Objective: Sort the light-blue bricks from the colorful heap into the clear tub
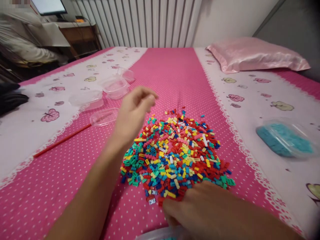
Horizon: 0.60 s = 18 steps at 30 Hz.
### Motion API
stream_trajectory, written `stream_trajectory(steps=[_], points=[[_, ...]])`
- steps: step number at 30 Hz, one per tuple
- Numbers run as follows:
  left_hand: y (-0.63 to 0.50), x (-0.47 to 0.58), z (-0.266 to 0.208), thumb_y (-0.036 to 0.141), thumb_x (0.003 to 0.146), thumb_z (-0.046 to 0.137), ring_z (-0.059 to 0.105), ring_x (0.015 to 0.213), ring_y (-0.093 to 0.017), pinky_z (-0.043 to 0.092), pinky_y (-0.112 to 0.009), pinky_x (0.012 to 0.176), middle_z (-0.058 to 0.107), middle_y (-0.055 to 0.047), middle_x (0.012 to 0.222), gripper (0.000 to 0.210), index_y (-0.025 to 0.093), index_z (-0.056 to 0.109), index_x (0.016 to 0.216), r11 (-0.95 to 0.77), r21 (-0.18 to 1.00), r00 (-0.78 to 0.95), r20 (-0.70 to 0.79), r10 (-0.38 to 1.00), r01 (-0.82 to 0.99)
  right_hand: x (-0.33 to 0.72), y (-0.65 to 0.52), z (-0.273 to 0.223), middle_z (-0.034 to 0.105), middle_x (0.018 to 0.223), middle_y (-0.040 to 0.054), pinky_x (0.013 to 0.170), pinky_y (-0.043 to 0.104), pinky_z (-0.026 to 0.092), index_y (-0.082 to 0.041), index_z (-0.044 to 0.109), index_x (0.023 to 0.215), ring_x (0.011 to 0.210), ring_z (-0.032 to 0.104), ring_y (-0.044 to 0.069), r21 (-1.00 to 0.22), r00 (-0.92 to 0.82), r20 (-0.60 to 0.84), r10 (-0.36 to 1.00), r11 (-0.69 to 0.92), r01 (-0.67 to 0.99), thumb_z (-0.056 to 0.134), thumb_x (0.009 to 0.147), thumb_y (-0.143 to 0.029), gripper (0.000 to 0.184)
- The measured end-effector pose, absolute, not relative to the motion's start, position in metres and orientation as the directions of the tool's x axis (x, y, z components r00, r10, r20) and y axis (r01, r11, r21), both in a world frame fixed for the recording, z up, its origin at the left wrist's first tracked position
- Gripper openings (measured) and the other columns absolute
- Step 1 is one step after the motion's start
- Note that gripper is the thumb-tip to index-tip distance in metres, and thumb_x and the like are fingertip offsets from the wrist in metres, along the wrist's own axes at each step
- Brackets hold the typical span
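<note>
A wide heap of small coloured toy building bricks (175,150) lies on the pink bedspread. My left hand (137,103) is raised over the heap's far left edge, fingers curled in towards the thumb. Whatever it may pinch is too small to make out. Low at the heap's near edge, my right hand (192,206) points downward with bent fingers; its fingertips are partly hidden. Just below it, the rim of a clear plastic container (155,233) shows at the bottom edge, with a little teal inside.
A clear tub of teal bricks (287,138) stands at the right. Several clear plastic containers (115,85) sit at the left, near a red stick (62,140). A pink pillow (255,55) lies far right. Another person's light-clothed body (22,36) is at the far left.
</note>
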<state>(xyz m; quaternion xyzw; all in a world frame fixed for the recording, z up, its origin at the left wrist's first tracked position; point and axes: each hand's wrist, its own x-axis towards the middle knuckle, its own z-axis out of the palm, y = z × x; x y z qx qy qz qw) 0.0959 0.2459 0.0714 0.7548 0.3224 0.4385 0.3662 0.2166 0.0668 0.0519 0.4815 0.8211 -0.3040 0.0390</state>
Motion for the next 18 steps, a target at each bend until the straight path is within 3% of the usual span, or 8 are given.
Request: stream_trajectory(steps=[3, 5, 7, 9, 12, 18], points=[[0.242, 0.1, 0.062, 0.025, 0.092, 0.054, 0.049, 0.066, -0.009, 0.038, -0.022, 0.06, 0.056, 0.002, 0.071, 0.016, 0.013, 0.064, 0.087, -0.541, 0.806, 0.636, 0.291, 0.715, 0.239, 0.227, 0.069, 0.043, 0.072, 0.069, -0.0013, 0.044, 0.026, 0.023, -0.021, 0.067, 0.083, 0.056, 0.063, 0.014, -0.557, -0.505, -0.334, 0.796, 0.266, 0.787, 0.074, 0.078, -0.022, 0.009], [0.24, 0.1, 0.059, 0.033, 0.095, 0.051, 0.051, 0.069, -0.01, 0.038, -0.021, 0.06, 0.058, 0.001, 0.074, 0.025, 0.014, 0.064, 0.086, -0.549, 0.796, 0.859, 0.074, 0.507, 0.255, 0.245, 0.076, 0.039, 0.071, 0.072, -0.0025, 0.049, 0.024, 0.028, -0.021, 0.065, 0.082, 0.059, 0.06, 0.012, -0.626, -0.443, -0.347, 0.826, 0.148, 0.766, 0.067, 0.083, -0.019, 0.003], [0.239, 0.098, 0.058, 0.041, 0.098, 0.048, 0.052, 0.068, -0.01, 0.04, -0.021, 0.06, 0.06, 0.0, 0.076, 0.033, 0.014, 0.063, 0.085, -0.516, 0.815, 0.957, -0.155, 0.246, 0.264, 0.266, 0.086, 0.038, 0.069, 0.076, -0.0023, 0.053, 0.024, 0.033, -0.021, 0.061, 0.083, 0.064, 0.059, 0.012, -0.697, -0.428, -0.396, 0.812, 0.038, 0.717, 0.05, 0.095, -0.022, 0.017], [0.238, 0.097, 0.057, 0.046, 0.097, 0.05, 0.053, 0.066, -0.01, 0.042, -0.02, 0.059, 0.061, -0.001, 0.077, 0.036, 0.014, 0.062, 0.087, -0.444, 0.848, 0.954, -0.292, 0.065, 0.29, 0.284, 0.096, 0.039, 0.069, 0.08, -0.0021, 0.058, 0.023, 0.038, -0.021, 0.061, 0.086, 0.069, 0.06, 0.012, -0.72, -0.394, -0.444, 0.805, -0.058, 0.692, 0.047, 0.099, -0.027, 0.019], [0.237, 0.097, 0.056, 0.046, 0.091, 0.061, 0.056, 0.066, -0.01, 0.044, -0.019, 0.057, 0.064, -0.001, 0.076, 0.031, 0.015, 0.062, 0.09, -0.332, 0.875, 0.915, -0.397, -0.076, 0.352, 0.299, 0.102, 0.04, 0.066, 0.082, -0.0028, 0.062, 0.022, 0.04, -0.021, 0.058, 0.086, 0.072, 0.058, 0.011, -0.745, -0.393, -0.432, 0.812, -0.076, 0.662, 0.052, 0.098, -0.037, 0.021], [0.237, 0.097, 0.051, 0.037, 0.084, 0.07, 0.048, 0.054, -0.006, 0.037, -0.014, 0.047, 0.055, 0.004, 0.063, 0.025, 0.016, 0.058, 0.087, -0.27, 0.881, 0.887, -0.437, -0.15, 0.388, 0.303, 0.098, 0.052, 0.063, 0.08, -0.0029, 0.061, 0.023, 0.041, -0.022, 0.058, 0.087, 0.071, 0.055, 0.012, -0.756, -0.358, -0.376, 0.855, -0.059, 0.652, 0.049, 0.1, -0.042, 0.026]])
